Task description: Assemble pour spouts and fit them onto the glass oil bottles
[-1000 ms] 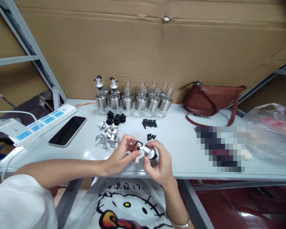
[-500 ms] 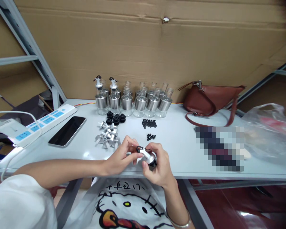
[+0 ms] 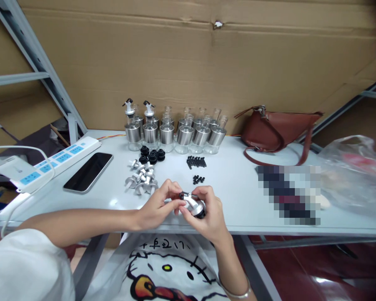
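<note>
Near the table's front edge, a silver pourer top (image 3: 194,206) with a black lever and a black base is between my hands. My left hand (image 3: 163,205) pinches the black lever end at the spout. Around the pourer's body and base, on the right, my right hand (image 3: 209,215) is closed. Just beyond them lie small black caps (image 3: 198,179) and a row of black levers (image 3: 196,161). Silver pourer parts (image 3: 143,177) are piled to the left, with black stoppers (image 3: 153,156) behind them.
Several glass bottles with steel bands (image 3: 185,136) stand at the back, two with pourers fitted. A phone (image 3: 88,172) and a power strip (image 3: 62,161) lie left. On the right are a brown bag (image 3: 278,129), a blurred patch and a plastic bag (image 3: 357,175).
My right thumb has moved up and left along the pourer, toward my left fingertips. The pourer has tilted slightly, and my left hand has barely moved.
</note>
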A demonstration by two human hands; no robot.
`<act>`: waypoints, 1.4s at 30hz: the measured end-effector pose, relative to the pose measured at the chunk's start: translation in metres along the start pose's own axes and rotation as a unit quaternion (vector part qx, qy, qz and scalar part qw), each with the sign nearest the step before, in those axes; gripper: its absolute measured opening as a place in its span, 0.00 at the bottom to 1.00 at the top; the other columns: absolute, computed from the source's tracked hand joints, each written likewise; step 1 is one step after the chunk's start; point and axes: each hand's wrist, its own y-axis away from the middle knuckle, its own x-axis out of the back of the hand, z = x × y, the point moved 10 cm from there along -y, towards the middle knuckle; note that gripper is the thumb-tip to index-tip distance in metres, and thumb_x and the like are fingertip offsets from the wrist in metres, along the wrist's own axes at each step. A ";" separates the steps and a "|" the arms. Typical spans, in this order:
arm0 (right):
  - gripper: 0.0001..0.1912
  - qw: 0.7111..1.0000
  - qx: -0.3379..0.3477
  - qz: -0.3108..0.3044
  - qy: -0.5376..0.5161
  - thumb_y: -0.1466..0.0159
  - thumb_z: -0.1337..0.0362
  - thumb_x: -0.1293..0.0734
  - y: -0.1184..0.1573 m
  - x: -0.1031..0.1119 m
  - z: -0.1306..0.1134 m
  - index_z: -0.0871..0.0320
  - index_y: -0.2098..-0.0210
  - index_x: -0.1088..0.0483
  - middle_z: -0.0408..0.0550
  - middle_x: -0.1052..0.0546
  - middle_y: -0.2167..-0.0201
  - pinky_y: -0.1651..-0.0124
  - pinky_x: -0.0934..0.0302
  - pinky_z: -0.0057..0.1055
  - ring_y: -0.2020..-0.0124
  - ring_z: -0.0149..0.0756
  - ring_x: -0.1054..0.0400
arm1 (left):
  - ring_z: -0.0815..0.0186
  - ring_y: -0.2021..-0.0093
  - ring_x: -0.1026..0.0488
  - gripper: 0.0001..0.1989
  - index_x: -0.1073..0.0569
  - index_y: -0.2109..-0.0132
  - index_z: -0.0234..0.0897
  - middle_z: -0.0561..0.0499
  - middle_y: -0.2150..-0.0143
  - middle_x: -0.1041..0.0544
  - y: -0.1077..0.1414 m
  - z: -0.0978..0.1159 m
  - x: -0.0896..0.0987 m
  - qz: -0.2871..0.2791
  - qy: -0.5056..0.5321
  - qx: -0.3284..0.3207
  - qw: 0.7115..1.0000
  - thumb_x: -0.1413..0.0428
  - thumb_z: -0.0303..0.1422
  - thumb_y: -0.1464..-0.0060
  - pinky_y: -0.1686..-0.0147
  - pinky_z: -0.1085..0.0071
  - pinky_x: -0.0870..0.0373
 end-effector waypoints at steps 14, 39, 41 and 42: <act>0.13 0.999 0.007 0.048 0.005 0.42 0.58 0.31 0.004 0.006 0.006 0.53 0.66 0.42 0.37 0.28 0.80 0.81 0.39 0.23 0.85 0.27 0.34 | 0.74 0.73 0.32 0.15 0.36 0.50 0.39 0.54 0.63 0.31 0.003 -0.004 -0.001 -0.005 -0.032 0.036 0.999 0.43 0.38 0.40 0.72 0.76 0.31; 0.07 0.998 0.059 0.021 0.014 0.37 0.59 0.35 -0.002 0.006 -0.011 0.55 0.64 0.36 0.37 0.27 0.81 0.80 0.40 0.24 0.84 0.28 0.35 | 0.74 0.75 0.31 0.15 0.34 0.53 0.37 0.53 0.64 0.29 0.006 -0.007 -0.002 -0.015 -0.066 0.022 0.997 0.47 0.43 0.38 0.72 0.74 0.31; 0.07 0.997 0.056 0.041 0.016 0.37 0.59 0.36 -0.002 0.012 -0.009 0.55 0.67 0.36 0.37 0.27 0.82 0.81 0.42 0.24 0.86 0.27 0.37 | 0.73 0.73 0.31 0.16 0.37 0.48 0.38 0.50 0.62 0.28 0.006 -0.004 -0.008 -0.033 -0.075 0.016 0.996 0.47 0.41 0.38 0.72 0.74 0.30; 0.07 0.997 0.053 0.048 0.013 0.37 0.59 0.36 -0.001 0.014 -0.008 0.55 0.68 0.37 0.37 0.28 0.83 0.82 0.43 0.24 0.86 0.27 0.37 | 0.72 0.72 0.31 0.17 0.38 0.46 0.39 0.49 0.60 0.27 0.006 -0.002 -0.011 -0.042 -0.083 0.012 0.996 0.47 0.40 0.38 0.72 0.74 0.29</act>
